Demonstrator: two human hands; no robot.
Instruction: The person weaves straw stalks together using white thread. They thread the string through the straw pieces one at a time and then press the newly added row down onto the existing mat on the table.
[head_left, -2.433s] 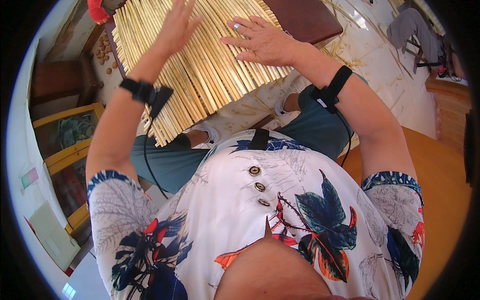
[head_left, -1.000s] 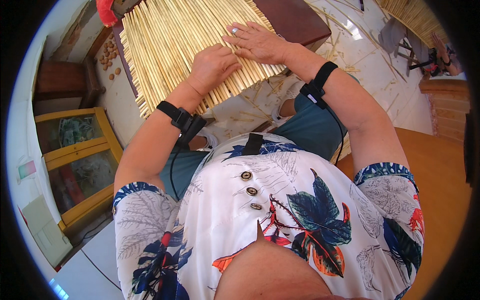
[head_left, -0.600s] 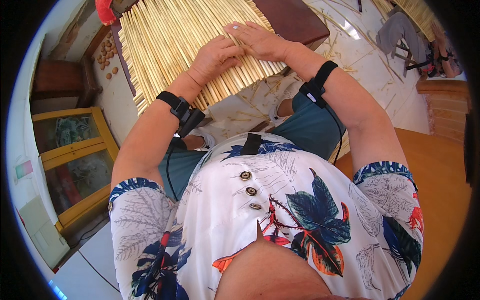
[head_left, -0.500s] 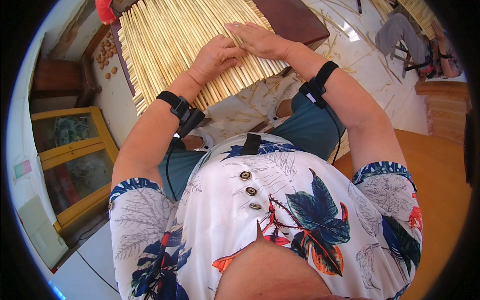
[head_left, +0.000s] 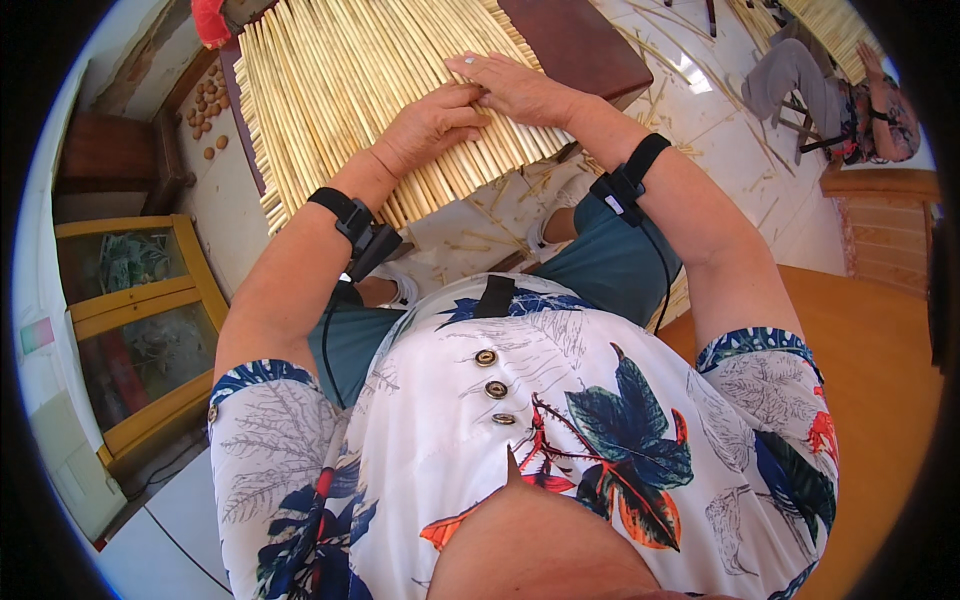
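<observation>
A mat of many pale, straw-coloured sticks [head_left: 330, 90] lies side by side on a dark red-brown table [head_left: 590, 50], its uneven ends over the near edge. My left hand [head_left: 430, 128] rests on the sticks near their middle, fingers curled and closed; whatever is in them is hidden. Just above and right of it, my right hand [head_left: 515, 92] lies over the sticks with fingers stretched toward the upper left, its fingertips touching the mat and its thumb close to my left fingers. Black straps with small devices and cables are round both my forearms.
A red object [head_left: 210, 22] sits at the table's far-left corner. Round brown objects [head_left: 208, 100] lie on the tiled floor, near a yellow-framed glass cabinet [head_left: 130, 330]. Loose stalks [head_left: 770, 150] litter the floor. A seated co-worker [head_left: 870, 110] is at upper right, beside another stick mat [head_left: 830, 35].
Since the oldest frame, my left hand has come down and rightward beside my right hand and curled its fingers. My right hand's spread fingers have drawn closer together, still on the sticks.
</observation>
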